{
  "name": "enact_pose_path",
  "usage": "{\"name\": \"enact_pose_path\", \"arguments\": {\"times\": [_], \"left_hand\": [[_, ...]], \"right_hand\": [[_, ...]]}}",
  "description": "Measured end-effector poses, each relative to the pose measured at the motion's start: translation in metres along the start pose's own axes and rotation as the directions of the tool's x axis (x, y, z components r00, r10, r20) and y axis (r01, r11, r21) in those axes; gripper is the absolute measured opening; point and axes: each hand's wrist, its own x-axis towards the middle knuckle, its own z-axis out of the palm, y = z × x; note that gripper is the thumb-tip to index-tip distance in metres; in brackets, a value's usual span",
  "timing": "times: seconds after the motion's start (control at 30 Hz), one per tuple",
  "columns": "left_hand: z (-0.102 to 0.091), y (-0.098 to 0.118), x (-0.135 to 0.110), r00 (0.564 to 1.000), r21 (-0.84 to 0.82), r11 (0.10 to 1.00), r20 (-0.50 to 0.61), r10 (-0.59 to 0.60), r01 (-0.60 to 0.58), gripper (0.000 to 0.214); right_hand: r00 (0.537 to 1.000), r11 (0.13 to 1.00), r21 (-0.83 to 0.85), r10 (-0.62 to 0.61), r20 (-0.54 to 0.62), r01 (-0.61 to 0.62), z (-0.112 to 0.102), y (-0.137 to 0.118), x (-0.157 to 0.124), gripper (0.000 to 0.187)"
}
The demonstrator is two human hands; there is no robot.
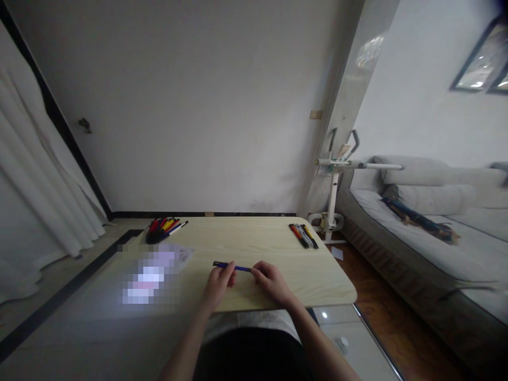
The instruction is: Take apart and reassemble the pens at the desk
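Observation:
A blue pen [243,269] with a dark end lies level between my two hands, just over the pale wooden table [246,238]. Near its dark left end, my left hand [222,280] pinches it between thumb and fingers. The fingertips of my right hand [272,280] close on the pen's right end, hiding its tip. At the table's far left is a loose bunch of pens [162,229] in red, yellow, black, white and blue. Toward the far right, several more pens [304,236] lie side by side, in red, grey, black and yellow.
A blurred-out patch [146,275] covers something at the table's left side. Beyond the table's right edge stand a white exercise machine [332,196] and a grey sofa [428,211]. A white curtain [39,174] hangs at left, and a plain wall [206,116] rises behind the table.

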Motion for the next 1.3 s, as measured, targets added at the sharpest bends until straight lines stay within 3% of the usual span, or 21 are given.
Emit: {"name": "enact_pose_path", "arguments": {"times": [0.23, 0.6, 0.87, 1.03, 1.3], "left_hand": [[-0.0031, 0.0014, -0.0002, 0.999, 0.003, 1.0, 0.029, 0.022, -0.022, 0.041], [-0.0035, -0.0037, 0.0027, 1.0, -0.038, 0.999, -0.006, 0.024, -0.024, 0.04], [-0.0032, 0.0, -0.0019, 0.989, 0.134, 0.986, 0.122, 0.084, -0.1, 0.038], [-0.0018, -0.0041, -0.0026, 0.992, 0.183, 0.98, 0.111, 0.06, -0.08, 0.038], [-0.0034, -0.0006, -0.0034, 0.986, 0.198, 0.969, 0.109, 0.125, -0.145, 0.034]], "right_hand": [[0.992, 0.999, 0.021, -0.052, 0.119, 0.05, -0.0009, -0.0002, -0.0026, 0.037], [0.993, 0.998, 0.057, -0.045, 0.107, 0.039, -0.0024, 0.0024, -0.0013, 0.04], [0.993, 0.999, 0.03, -0.029, 0.117, 0.026, -0.0025, 0.0028, -0.002, 0.034], [0.993, 0.999, 0.023, -0.03, 0.116, 0.028, -0.0024, 0.0022, -0.0021, 0.032], [0.993, 0.999, -0.018, -0.026, 0.111, 0.028, -0.0009, 0.0046, -0.0018, 0.029]]}}
